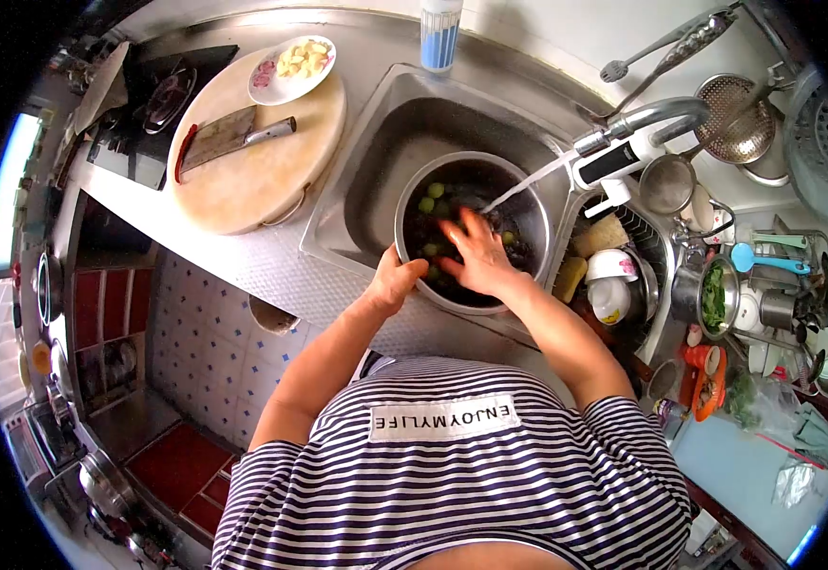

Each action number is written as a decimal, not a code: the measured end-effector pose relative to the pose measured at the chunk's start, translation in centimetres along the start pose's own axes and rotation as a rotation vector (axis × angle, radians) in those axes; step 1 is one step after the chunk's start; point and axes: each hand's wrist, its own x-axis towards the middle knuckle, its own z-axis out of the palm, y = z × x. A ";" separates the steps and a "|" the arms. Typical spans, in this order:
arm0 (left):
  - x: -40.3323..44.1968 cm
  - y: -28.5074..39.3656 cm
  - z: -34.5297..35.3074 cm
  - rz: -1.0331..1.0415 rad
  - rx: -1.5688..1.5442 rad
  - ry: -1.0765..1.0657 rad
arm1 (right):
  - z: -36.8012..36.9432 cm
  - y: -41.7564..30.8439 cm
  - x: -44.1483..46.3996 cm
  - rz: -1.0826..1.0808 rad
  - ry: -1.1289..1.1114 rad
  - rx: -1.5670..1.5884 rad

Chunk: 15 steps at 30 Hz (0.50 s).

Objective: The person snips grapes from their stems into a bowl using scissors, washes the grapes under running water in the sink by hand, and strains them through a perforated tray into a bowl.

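Note:
A round metal pot [408,180] stands in the steel sink, holding dark-looking water with several small green round pieces [426,204]. My left hand [397,277] grips the pot's near left rim, thumb over the edge. My right hand [478,255] reaches into the pot, fingers spread in the water among the green pieces. A stream of water runs from the faucet [642,119] into the pot just beyond my right fingers. The dark contents lower in the pot are too unclear to name.
Left of the sink [376,157], a round cutting board [233,204] bears a cleaver [228,138] and a plate [281,92] of chopped yellowish pieces. On the right are a rack with bowls [613,266], hanging strainers [737,104] and a pot of greens [715,296].

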 end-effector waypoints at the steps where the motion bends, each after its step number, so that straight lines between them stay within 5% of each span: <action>1: 0.0 -0.1 -0.1 0.031 -0.025 -0.007 | 0.0 0.8 -0.3 -0.123 -0.054 0.167; 4: 0.1 -0.2 -0.2 -0.027 0.054 0.028 | -4.2 2.6 -0.4 -0.220 -0.215 -0.108; 9: 0.6 -0.5 -0.4 -0.027 0.048 0.001 | -0.6 1.4 1.5 0.048 0.081 -0.132; 12: 0.4 -0.7 -0.3 -0.014 0.028 0.004 | -0.9 0.8 -0.6 -0.266 -0.115 0.042; 13: 0.4 -0.8 -0.2 0.018 0.003 0.024 | -2.6 0.9 -0.7 -0.290 -0.258 0.055; 15: 0.2 -0.4 -0.3 0.009 0.034 0.010 | -3.7 2.5 -0.9 -0.250 -0.204 -0.031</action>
